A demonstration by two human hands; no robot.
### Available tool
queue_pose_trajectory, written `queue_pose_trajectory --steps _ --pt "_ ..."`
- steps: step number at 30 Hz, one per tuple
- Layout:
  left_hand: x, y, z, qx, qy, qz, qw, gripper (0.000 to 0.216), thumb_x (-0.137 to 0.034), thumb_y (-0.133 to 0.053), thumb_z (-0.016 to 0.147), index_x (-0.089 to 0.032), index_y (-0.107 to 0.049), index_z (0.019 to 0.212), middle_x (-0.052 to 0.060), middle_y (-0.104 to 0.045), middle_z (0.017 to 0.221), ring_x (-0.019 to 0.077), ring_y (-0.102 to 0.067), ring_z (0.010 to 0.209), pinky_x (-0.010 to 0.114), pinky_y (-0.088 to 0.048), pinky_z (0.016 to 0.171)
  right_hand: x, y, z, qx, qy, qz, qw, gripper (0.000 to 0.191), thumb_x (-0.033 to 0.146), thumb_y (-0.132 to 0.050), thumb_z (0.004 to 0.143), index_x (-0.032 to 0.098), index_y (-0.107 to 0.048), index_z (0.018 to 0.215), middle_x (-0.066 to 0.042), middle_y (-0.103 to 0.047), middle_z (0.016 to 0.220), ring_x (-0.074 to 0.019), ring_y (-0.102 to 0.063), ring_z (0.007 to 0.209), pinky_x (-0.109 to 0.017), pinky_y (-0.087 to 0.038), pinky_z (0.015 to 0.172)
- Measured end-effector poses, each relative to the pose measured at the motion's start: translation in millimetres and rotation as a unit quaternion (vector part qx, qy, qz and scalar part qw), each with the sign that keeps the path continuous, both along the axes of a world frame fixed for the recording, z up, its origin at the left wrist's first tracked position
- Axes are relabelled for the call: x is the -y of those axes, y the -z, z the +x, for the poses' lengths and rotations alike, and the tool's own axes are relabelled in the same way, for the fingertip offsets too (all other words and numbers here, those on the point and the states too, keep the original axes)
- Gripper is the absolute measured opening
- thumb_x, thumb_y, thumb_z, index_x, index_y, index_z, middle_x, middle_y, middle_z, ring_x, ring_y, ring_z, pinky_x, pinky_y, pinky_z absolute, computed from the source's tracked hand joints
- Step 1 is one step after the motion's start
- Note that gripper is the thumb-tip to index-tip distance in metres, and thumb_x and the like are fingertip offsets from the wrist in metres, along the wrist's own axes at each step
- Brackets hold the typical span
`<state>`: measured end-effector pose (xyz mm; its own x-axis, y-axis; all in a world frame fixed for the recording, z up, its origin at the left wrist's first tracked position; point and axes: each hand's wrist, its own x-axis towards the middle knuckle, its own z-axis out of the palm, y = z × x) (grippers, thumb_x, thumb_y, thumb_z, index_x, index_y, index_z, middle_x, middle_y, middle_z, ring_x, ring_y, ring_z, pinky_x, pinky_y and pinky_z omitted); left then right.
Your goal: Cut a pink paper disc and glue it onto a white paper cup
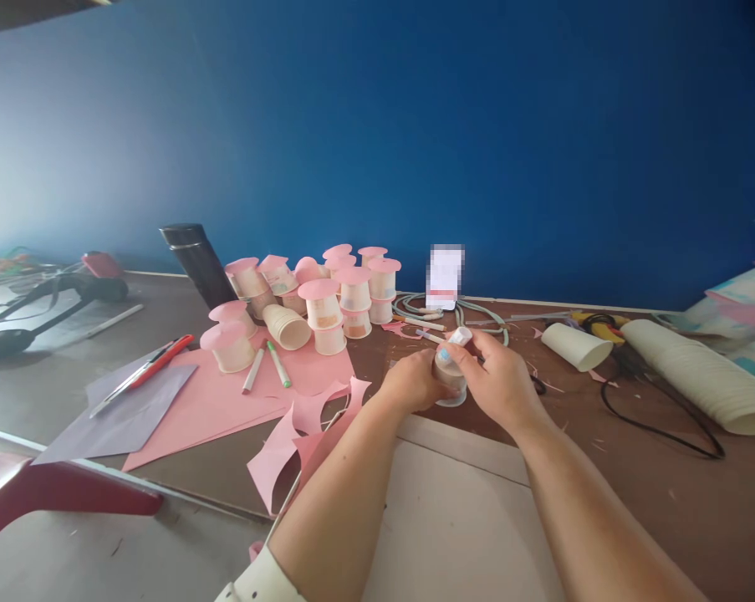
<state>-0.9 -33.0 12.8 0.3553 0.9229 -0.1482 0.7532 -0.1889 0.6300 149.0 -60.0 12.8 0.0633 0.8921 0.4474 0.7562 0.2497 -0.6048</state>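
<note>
My left hand (418, 382) is closed around the side of a small white paper cup (452, 395), which stands upright on the brown tabletop in front of me. Over the top of that cup, my right hand (499, 376) pinches a short white tube (460, 336) that looks like a glue stick. A light-blue spot shows beside its thumb. Fingers hide most of the cup's upper part. To the left, several stacked paper cups (323, 313) carry pink paper discs (318, 289) on top. A plain cup (288, 328) lies on its side beside them.
Left are pink sheets (227, 397), pink cut-outs (275, 456), markers (278, 364), a red utility knife (160, 361) and a black bottle (198, 263). A phone (445, 280) leans on the blue wall. Nested cups (691, 372) and a black cable (659, 431) lie right.
</note>
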Motion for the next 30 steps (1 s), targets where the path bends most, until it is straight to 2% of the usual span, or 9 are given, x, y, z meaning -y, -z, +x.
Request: queue_pose_trajectory --steps 4,8,11,15,19,21,25,28,30 --pt "-0.3 0.1 0.1 -0.009 -0.003 -0.008 1.000 0.056 -0.042 -0.076 0.070 -0.022 -0.061 0.120 0.009 -0.073 0.115 0.0288 -0.069 0.100 0.034 -0.053 0.080 0.8 -1.8 0.4 0.073 0.065 0.028 0.995 0.030 0.048 -0.056 0.092 0.022 -0.070 0.093 -0.008 -0.072 0.079 -0.0250 -0.063 0.073 -0.033 -0.039 0.064" --pt "-0.8 0.8 0.9 -0.018 -0.005 -0.005 1.000 0.054 -0.043 -0.076 0.071 -0.022 -0.061 0.118 0.009 -0.073 0.114 0.0302 -0.069 0.100 0.037 -0.053 0.081 1.6 -2.3 2.3 0.103 0.030 0.050 0.993 0.026 0.044 -0.056 0.093 0.022 -0.069 0.091 -0.006 -0.070 0.078 -0.0231 -0.061 0.072 -0.032 -0.037 0.065" --pt "-0.6 0.3 1.7 -0.018 -0.004 -0.002 1.000 0.056 -0.043 -0.077 0.070 -0.021 -0.061 0.119 0.009 -0.072 0.116 0.0308 -0.068 0.103 0.037 -0.053 0.083 2.5 -3.1 2.3 0.112 0.059 0.066 0.990 0.025 0.044 -0.057 0.092 0.022 -0.068 0.086 -0.006 -0.069 0.075 -0.0237 -0.060 0.072 -0.033 -0.035 0.064" --pt "0.5 -1.7 1.9 -0.025 -0.005 -0.008 1.000 0.052 -0.042 -0.076 0.071 -0.021 -0.061 0.117 0.010 -0.073 0.115 0.0302 -0.068 0.103 0.036 -0.052 0.083 2.8 -2.9 0.0 0.098 0.021 0.049 0.994 0.027 0.045 -0.055 0.093 0.023 -0.070 0.092 -0.005 -0.071 0.078 -0.0226 -0.061 0.070 -0.033 -0.037 0.065" --pt "1.2 -2.1 1.5 -0.025 0.001 -0.004 1.000 0.052 -0.041 -0.077 0.070 -0.022 -0.061 0.116 0.009 -0.073 0.113 0.0300 -0.069 0.101 0.036 -0.053 0.082 1.9 -1.5 0.1 0.093 0.032 0.079 0.992 0.026 0.045 -0.055 0.093 0.024 -0.070 0.096 -0.006 -0.072 0.081 -0.0246 -0.063 0.076 -0.034 -0.039 0.068" --pt "1.0 -1.2 1.5 -0.027 -0.002 0.002 1.000 0.049 -0.041 -0.077 0.071 -0.021 -0.062 0.113 0.010 -0.073 0.112 0.0302 -0.069 0.100 0.036 -0.053 0.081 1.9 -1.7 1.5 0.094 0.017 0.069 0.993 0.026 0.046 -0.055 0.093 0.024 -0.068 0.091 -0.005 -0.071 0.075 -0.0228 -0.062 0.069 -0.033 -0.038 0.065" --pt "0.4 0.0 2.0 -0.025 0.000 0.005 1.000 0.050 -0.042 -0.077 0.070 -0.022 -0.062 0.113 0.010 -0.074 0.111 0.0306 -0.069 0.099 0.036 -0.053 0.080 3.4 -3.2 2.1 0.116 0.065 0.082 0.988 0.027 0.046 -0.056 0.092 0.023 -0.065 0.082 -0.005 -0.068 0.069 -0.0225 -0.060 0.065 -0.033 -0.035 0.062" --pt "0.9 -0.9 2.1 -0.028 -0.001 0.002 1.000 0.050 -0.041 -0.078 0.070 -0.022 -0.062 0.114 0.010 -0.073 0.112 0.0312 -0.069 0.100 0.037 -0.053 0.081 4.9 -4.2 0.4 0.099 0.034 0.056 0.993 0.027 0.047 -0.055 0.093 0.023 -0.065 0.085 -0.004 -0.069 0.071 -0.0208 -0.059 0.063 -0.032 -0.035 0.061" --pt "1.5 -1.8 2.0 -0.027 0.001 0.001 1.000 0.052 -0.042 -0.078 0.070 -0.021 -0.062 0.116 0.010 -0.073 0.114 0.0317 -0.069 0.101 0.038 -0.053 0.081 5.6 -5.1 -0.1 0.098 0.049 0.060 0.992 0.028 0.048 -0.056 0.092 0.023 -0.064 0.082 -0.004 -0.068 0.069 -0.0213 -0.059 0.063 -0.032 -0.035 0.061"
